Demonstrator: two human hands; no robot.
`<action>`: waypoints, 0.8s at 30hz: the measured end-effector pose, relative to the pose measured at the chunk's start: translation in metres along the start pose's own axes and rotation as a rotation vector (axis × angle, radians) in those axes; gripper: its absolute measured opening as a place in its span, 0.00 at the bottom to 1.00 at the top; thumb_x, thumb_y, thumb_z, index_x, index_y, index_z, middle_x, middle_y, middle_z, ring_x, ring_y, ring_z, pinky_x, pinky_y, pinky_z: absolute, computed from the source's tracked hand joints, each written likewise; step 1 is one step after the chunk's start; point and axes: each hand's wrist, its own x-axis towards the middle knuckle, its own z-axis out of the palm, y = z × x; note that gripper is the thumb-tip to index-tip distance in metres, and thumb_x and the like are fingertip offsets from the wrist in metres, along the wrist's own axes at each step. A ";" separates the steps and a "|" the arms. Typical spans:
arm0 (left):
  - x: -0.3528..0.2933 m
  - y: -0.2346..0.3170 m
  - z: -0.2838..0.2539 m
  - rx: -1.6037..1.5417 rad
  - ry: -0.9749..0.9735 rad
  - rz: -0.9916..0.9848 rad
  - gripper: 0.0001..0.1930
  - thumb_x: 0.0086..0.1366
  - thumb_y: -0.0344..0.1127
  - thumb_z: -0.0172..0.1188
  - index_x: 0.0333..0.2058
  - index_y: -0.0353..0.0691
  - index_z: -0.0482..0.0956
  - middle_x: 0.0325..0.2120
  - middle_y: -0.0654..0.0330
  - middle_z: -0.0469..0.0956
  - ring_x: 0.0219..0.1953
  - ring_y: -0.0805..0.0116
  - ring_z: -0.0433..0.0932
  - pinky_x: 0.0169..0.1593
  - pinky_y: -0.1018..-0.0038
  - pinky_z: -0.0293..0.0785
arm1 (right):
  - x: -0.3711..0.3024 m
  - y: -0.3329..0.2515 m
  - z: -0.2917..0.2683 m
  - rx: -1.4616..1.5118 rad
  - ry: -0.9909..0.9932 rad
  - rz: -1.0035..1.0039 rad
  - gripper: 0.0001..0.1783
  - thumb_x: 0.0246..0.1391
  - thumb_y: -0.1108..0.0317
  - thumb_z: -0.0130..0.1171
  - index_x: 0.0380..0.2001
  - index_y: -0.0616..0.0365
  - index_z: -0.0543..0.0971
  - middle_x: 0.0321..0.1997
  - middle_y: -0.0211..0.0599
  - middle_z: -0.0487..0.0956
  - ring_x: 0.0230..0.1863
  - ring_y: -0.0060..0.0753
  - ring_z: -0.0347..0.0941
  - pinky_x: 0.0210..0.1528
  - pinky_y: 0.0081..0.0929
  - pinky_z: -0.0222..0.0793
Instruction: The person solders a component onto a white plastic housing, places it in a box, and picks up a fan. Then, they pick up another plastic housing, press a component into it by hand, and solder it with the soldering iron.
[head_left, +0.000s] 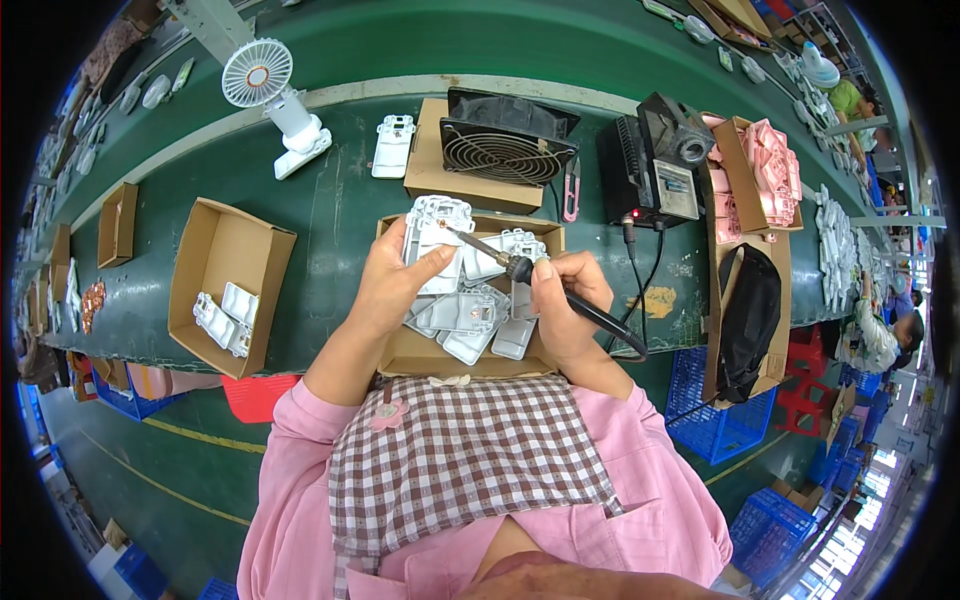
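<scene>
In my left hand (388,285) I grip a white plastic housing (425,228), tilted above an open cardboard box (400,358). My right hand (572,310) is closed around the black handle of a soldering iron (520,268), whose cable bends away to the right. Its metal tip points up and left to the housing, near a small copper-coloured spot; whether it touches I cannot tell. Several similar white plastic parts (470,312) lie loosely piled in the box beneath both hands.
A smaller box (182,270) with white parts stands at left, near a white fan (285,110). Behind my hands are a black fan unit (510,130) and another white housing (393,147). To the right stand a black soldering station (625,170) and a box of pink parts (770,175).
</scene>
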 end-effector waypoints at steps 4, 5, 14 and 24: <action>0.001 -0.002 -0.002 0.001 -0.010 -0.003 0.18 0.59 0.27 0.61 0.47 0.32 0.70 0.40 0.58 0.77 0.39 0.74 0.76 0.43 0.77 0.74 | 0.000 0.004 -0.001 0.080 0.045 -0.019 0.09 0.55 0.72 0.58 0.26 0.61 0.69 0.22 0.27 0.74 0.21 0.09 0.63 0.22 0.12 0.59; 0.001 -0.002 -0.002 0.012 -0.015 -0.008 0.18 0.58 0.28 0.61 0.47 0.32 0.70 0.40 0.58 0.77 0.40 0.74 0.76 0.44 0.76 0.74 | 0.000 0.004 0.000 0.081 0.045 -0.020 0.09 0.55 0.72 0.58 0.26 0.61 0.69 0.22 0.27 0.74 0.21 0.09 0.63 0.22 0.12 0.59; -0.001 -0.001 -0.001 0.018 -0.041 -0.004 0.19 0.58 0.29 0.62 0.48 0.32 0.70 0.40 0.58 0.77 0.40 0.74 0.76 0.44 0.77 0.74 | 0.001 0.000 0.002 0.049 0.005 -0.005 0.09 0.55 0.73 0.58 0.25 0.61 0.69 0.21 0.26 0.73 0.21 0.08 0.63 0.22 0.12 0.59; -0.001 0.002 0.000 0.071 -0.028 -0.014 0.19 0.58 0.28 0.62 0.47 0.31 0.70 0.40 0.58 0.77 0.40 0.74 0.76 0.44 0.76 0.73 | 0.002 0.001 0.004 0.062 0.007 -0.010 0.09 0.55 0.73 0.58 0.25 0.60 0.69 0.21 0.25 0.73 0.21 0.08 0.63 0.22 0.12 0.59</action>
